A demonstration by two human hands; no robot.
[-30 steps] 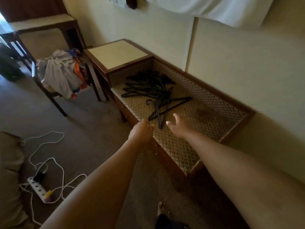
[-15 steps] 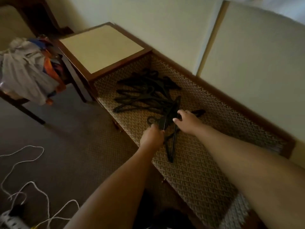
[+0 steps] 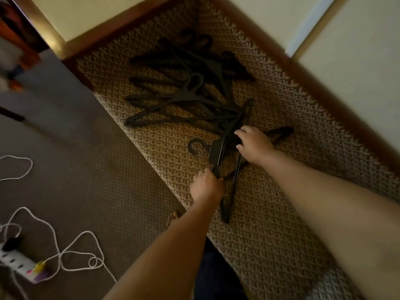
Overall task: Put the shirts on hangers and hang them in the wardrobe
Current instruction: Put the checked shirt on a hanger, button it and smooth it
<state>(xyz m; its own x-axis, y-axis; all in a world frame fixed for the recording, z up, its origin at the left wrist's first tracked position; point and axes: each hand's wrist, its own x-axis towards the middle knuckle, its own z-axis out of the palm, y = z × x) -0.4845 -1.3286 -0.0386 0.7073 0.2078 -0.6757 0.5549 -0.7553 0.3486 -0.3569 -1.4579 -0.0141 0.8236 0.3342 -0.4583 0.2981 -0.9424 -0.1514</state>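
Observation:
Several black plastic hangers (image 3: 188, 87) lie in a loose pile on a low bench with a woven patterned top (image 3: 281, 213). Nearest me, a black hanger (image 3: 218, 148) lies apart from the pile, its hook pointing left, with another black hanger (image 3: 232, 191) crossed under it. My left hand (image 3: 205, 188) grips the near end of the top hanger. My right hand (image 3: 254, 146) lies over its middle, fingers curled down onto it. No shirt shows clearly; only a blurred heap of clothes (image 3: 8, 61) shows at the left edge.
The bench has a dark wooden rim (image 3: 303, 68) against a cream wall. On the brown carpet to the left lie a white power strip (image 3: 19, 263) and a looping white cable (image 3: 65, 252). My bare foot (image 3: 173, 217) stands by the bench's front edge.
Both hands have reached forward from the bench's front edge onto the nearest hangers and taken hold. The view has moved closer and tilted down, so the chair with clothes has slid out left.

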